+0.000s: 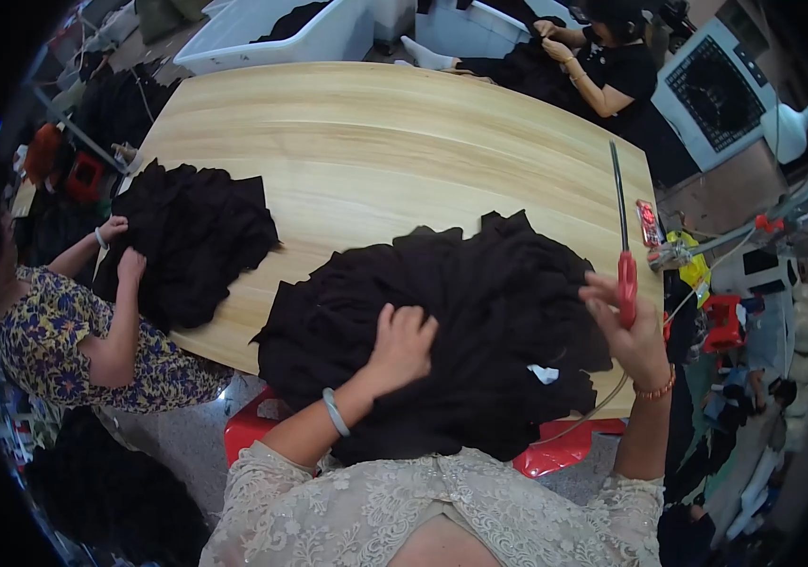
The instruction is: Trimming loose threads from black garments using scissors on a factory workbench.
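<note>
A heap of black cloth (pixel 489 283) lies bunched on the table in front of me. My left hand (pixel 402 348) rests on its near side with the fingers bent into the folds, closed on the cloth. At the heap's right edge, my right hand (pixel 633 338) is raised, partly closed round the handle of a long, thin red-handled tool (pixel 627 283). Its dark, straight metal shaft points away from me. The exact kind of tool is unclear. A small white scrap (pixel 544 374) sits on the cloth near that hand.
The wooden table (pixel 375 132) carries another black cloth pile (pixel 200 236), handled by a person at the left. Across the table another person (pixel 602 66) works beside white bins (pixel 281 42). A metal clamp (pixel 673 255) and a red packet (pixel 648 224) are at the right edge.
</note>
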Demonstrator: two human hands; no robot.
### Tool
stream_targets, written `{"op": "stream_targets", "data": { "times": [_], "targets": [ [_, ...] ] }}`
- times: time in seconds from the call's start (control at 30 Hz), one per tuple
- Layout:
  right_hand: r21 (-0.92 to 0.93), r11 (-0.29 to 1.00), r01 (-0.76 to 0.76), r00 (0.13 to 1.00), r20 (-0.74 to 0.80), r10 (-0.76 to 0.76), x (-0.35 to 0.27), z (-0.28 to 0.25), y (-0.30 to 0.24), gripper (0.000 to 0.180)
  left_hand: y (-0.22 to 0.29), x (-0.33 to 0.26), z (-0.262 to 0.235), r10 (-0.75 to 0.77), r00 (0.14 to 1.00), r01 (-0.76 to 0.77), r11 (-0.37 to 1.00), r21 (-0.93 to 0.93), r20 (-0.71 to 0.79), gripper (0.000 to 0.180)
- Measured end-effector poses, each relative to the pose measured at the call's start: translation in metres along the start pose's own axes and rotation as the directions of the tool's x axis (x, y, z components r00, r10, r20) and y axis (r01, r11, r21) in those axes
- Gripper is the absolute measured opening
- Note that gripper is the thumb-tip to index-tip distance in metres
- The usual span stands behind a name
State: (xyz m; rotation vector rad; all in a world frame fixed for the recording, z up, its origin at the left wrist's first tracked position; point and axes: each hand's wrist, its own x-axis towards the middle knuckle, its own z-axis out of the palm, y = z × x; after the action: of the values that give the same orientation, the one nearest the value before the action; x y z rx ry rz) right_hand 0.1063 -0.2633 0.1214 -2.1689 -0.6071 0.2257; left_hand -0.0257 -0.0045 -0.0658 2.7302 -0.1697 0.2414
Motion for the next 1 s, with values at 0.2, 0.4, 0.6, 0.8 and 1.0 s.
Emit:
{"op": "stream_targets", "data": {
  "times": [0.2, 0.4, 0.6, 0.8, 1.0],
  "targets": [
    [-0.440, 0.859, 0.261, 0.930, 0.352, -0.102, 0.124, 0.114, -0.005, 0.050, 0.049, -0.005, -0.019, 0.082, 0.989, -0.077, 0.996, -0.049, 0.123, 0.051],
    [-0.553, 0.577, 0.601, 0.657, 0.753, 0.036, 0.153, 0.246, 0.049, 0.023, 0.022, -0.017, -0.022, -0.137, 0.972, 0.153, 0.986, -0.071, 0.188, 0.061],
    [-0.865, 0.466, 0.184, 0.807, 0.404, 0.431, 0.136, 0.087, 0.198, 0.025, -0.005, -0.024, -0.007, -0.335, 0.935, 0.348, 0.930, -0.116, 0.117, 0.087],
    [-0.673, 0.517, -0.529, 0.784, -0.153, 0.602, 0.020, 0.082, 0.238, 0.024, -0.018, 0.004, -0.006, -0.289, 0.949, 0.311, 0.921, -0.234, 0.123, 0.081],
    [-0.471, 0.824, -0.316, 0.915, -0.379, 0.134, 0.020, 0.027, 0.203, 0.024, -0.042, 0.006, -0.079, -0.302, 0.953, 0.191, 0.663, -0.724, -0.025, 0.048]
  ]
}}
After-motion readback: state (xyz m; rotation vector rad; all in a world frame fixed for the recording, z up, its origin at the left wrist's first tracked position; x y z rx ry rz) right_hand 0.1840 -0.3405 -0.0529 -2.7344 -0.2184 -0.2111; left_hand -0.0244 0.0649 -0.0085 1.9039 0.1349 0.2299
